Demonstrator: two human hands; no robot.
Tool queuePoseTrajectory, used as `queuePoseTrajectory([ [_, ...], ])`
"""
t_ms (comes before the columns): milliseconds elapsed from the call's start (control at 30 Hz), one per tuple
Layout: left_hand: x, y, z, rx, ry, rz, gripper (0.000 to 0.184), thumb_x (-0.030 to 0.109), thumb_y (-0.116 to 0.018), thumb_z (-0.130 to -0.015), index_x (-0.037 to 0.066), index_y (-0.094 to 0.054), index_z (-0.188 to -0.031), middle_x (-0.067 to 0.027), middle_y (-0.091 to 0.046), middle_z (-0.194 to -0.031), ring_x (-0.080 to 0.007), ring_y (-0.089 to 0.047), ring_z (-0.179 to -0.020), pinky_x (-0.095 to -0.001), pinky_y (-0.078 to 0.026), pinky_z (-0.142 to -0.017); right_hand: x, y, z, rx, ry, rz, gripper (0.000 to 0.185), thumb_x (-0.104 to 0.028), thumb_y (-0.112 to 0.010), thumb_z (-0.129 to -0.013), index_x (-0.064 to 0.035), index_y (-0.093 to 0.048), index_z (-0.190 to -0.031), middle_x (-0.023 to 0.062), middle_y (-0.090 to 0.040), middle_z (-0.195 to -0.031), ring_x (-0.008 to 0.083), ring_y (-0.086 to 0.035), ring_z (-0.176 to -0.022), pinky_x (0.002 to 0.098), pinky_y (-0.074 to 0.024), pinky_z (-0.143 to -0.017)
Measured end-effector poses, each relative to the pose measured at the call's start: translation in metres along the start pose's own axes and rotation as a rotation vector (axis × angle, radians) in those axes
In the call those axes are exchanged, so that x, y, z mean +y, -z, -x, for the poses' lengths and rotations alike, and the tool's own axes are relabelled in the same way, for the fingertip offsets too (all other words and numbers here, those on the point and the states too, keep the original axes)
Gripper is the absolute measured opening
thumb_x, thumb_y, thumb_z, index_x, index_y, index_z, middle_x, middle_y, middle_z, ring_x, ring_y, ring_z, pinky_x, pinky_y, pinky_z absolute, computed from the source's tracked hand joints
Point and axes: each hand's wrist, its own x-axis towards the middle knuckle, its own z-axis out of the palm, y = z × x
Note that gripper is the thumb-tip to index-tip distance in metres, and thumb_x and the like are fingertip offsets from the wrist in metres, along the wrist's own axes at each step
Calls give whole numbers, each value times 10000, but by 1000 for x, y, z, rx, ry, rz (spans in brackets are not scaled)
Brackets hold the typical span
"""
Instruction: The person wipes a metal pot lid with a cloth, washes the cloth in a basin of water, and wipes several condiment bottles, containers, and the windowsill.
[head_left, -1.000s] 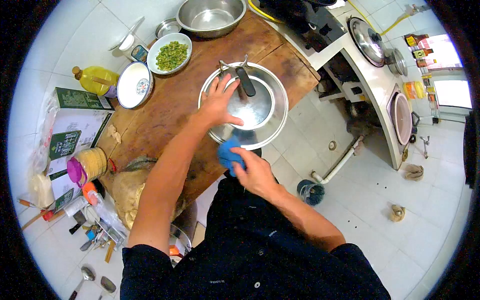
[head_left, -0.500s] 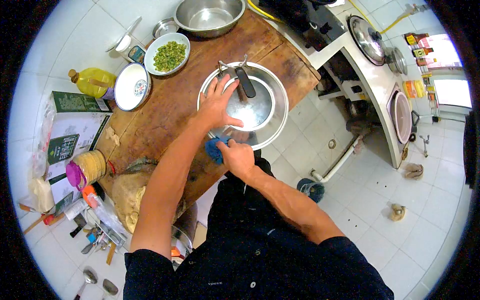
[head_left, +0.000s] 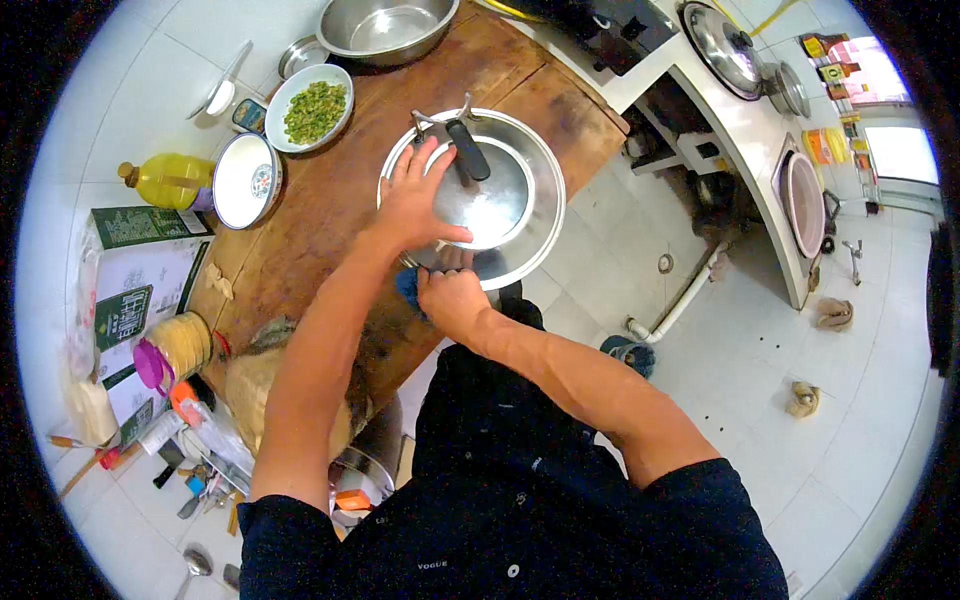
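Observation:
A round, shiny steel pot lid [head_left: 545, 190] with a black handle [head_left: 468, 150] on a metal bracket sits at the edge of the wooden table. My left hand [head_left: 410, 205] rests on its left side, fingers spread and stretched out. At the near rim, my right hand [head_left: 455, 300] is closed on a blue scrubbing cloth [head_left: 408, 287], pressing against the lid's edge. Most of the cloth is hidden under the fingers.
On the wooden table [head_left: 320, 215] stand a bowl of chopped green vegetables [head_left: 315, 112], a white bowl [head_left: 245, 180], an oil bottle [head_left: 165, 181] and a steel basin [head_left: 387, 25]. A tiled counter [head_left: 740, 170] curves along the right.
My right hand has shifted a little left along the near rim with the cloth, which is now more covered. My left hand stays on the lid. The view has shifted slightly.

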Motion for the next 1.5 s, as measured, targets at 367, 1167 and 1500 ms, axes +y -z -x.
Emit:
queuePoseTrajectory([
  [367, 5, 0, 0, -48, 82, -16, 1360, 592, -950, -485, 302, -264, -1623, -59, -143, -1715, -409, -123, -1564, -712, -240, -1168, 50, 8, 67, 28, -101, -66, 151, -150, -587, -884, -56, -701, -911, 148, -742, -825, 318, -746, -759, 470, -579, -623],
  [1167, 20, 23, -7, -157, 67, -107, 1267, 531, -944, -585, 183, -296, -1617, -208, -261, -1649, -455, -275, -1489, -509, -316, -1220, 22, 39, 80, 232, -360, -747, 261, -230, -641, -951, -115, -592, -1180, 225, -717, -969, 423, -703, -896, 533, -553, -762],
  [1500, 11, 12, -4, -79, 40, -50, 1262, 485, -960, -576, 223, -295, -1616, -184, -262, -1655, -458, -282, -1486, -533, -340, -1205, -26, -7, -42, 336, -161, -72, 285, -200, -656, -919, -25, -666, -1143, 136, -712, -954, 275, -725, -871, 428, -591, -685],
])
